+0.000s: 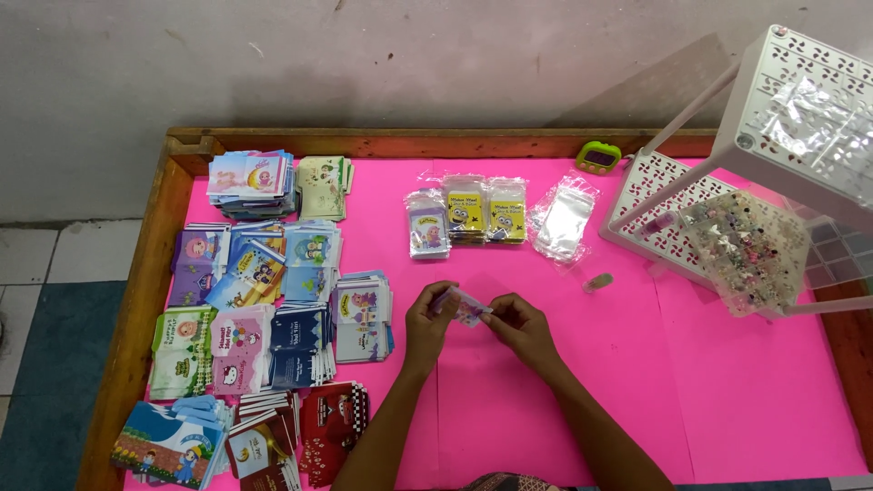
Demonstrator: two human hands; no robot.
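My left hand (427, 320) and my right hand (521, 325) meet over the pink tabletop (746, 400), both pinching a small clear plastic packet (466, 309) with a pale pink card inside. The packet is held just above the table between the fingertips. Beyond the hands lie three filled packets, one purple (426, 225) and two yellow (466, 211), (506, 210). A heap of empty clear sleeves (563, 220) lies to the right of those.
Many stacks of printed cards (264, 300) cover the left side of the table. A white perforated plastic rack (727, 182) stands at the right, holding a clear box of small trinkets (750, 250). A small green gadget (598, 156) sits by the wooden back rim (436, 142).
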